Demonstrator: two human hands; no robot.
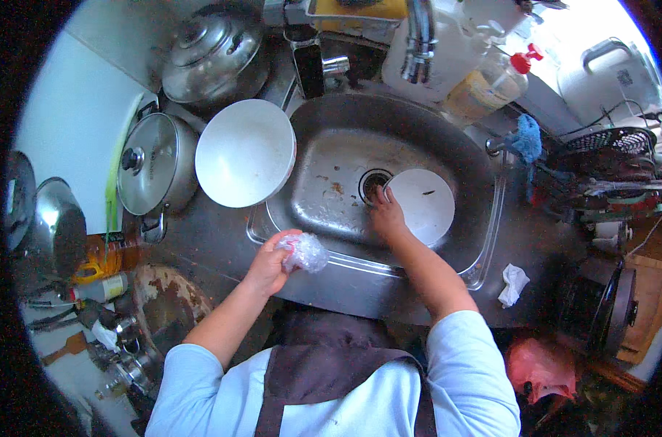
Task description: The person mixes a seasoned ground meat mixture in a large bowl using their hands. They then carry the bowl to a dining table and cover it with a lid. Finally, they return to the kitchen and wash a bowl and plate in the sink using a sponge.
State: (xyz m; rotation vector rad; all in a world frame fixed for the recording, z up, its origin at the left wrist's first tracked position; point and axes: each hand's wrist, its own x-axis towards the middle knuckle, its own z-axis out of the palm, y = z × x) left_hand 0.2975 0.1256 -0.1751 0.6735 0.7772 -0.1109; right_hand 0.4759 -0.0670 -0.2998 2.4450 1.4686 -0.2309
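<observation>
My left hand [271, 261] grips a crumpled clear plastic bag [305, 253] with some red on it, held above the front rim of the stainless-steel sink [320, 213]. Down in the basin, my right hand [386, 214] reaches to the drain [373, 183], at the left rim of a white dish [423, 210]. Its fingertips are over the drain's edge; whether they pinch anything is too small to make out. A dark scrap lies on the dish. Brown food bits [337, 188] are scattered on the basin floor left of the drain.
A large white bowl [246, 153] overlaps the sink's left edge. Beside it are a lidded pot [151, 164] and a steel pot [216, 60]. The faucet [418, 43] and a red-capped bottle [486, 87] stand behind. Crumpled white tissue [513, 285] lies on the right counter.
</observation>
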